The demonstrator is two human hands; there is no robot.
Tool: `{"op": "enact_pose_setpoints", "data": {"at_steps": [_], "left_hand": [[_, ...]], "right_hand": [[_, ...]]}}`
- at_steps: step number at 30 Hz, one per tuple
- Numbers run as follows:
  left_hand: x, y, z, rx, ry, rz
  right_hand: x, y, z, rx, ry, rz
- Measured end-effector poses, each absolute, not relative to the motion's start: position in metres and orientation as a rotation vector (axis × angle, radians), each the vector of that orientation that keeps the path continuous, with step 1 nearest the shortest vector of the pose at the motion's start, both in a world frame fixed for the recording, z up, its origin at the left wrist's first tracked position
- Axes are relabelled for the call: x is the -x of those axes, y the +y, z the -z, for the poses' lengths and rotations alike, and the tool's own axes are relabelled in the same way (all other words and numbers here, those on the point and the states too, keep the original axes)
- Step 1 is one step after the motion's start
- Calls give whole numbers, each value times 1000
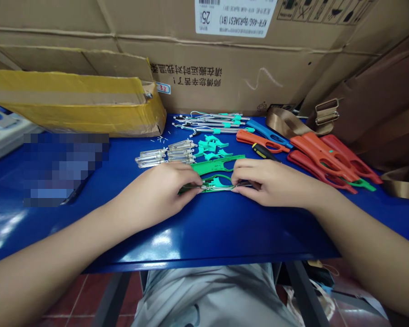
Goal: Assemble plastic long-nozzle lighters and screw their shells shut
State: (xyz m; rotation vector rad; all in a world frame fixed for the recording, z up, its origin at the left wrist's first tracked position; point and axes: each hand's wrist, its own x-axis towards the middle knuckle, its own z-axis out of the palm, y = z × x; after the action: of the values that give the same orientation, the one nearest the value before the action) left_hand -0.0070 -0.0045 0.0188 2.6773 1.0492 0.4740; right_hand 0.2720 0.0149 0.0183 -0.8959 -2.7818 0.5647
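Observation:
A green lighter half-shell (229,178) lies crosswise between my hands at the table's middle, with a teal trigger (221,182) and thin white wires inside it. My left hand (167,184) is closed on its left end, thumb and forefinger pinched near the metal part. At the other end, the fingertips of my right hand (262,180) are pinched together on the shell. What lies under the fingers is hidden. Just behind, a second green half-shell (213,165) rests on the table, its left end partly covered by my left hand.
Farther back lie teal triggers (211,144), clear lighter tanks (152,156) and metal rods with wires (218,123). Orange and red lighter shells (327,156), a blue shell (269,132) and a black-yellow screwdriver (264,151) are rightward. A yellow-taped box (122,111) stands left.

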Motion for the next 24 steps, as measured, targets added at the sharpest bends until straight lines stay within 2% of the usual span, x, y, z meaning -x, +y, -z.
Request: {"op": "enact_pose_setpoints", "data": {"at_steps": [8,24], "left_hand": [[6,-9,-21,-2751,1094,-454],[7,-3,-19,-2424,1205,-458]], "right_hand": [[-271,16,-18,906,-2787,-549],[-269,12,-15,904,-2783,-403]]}}
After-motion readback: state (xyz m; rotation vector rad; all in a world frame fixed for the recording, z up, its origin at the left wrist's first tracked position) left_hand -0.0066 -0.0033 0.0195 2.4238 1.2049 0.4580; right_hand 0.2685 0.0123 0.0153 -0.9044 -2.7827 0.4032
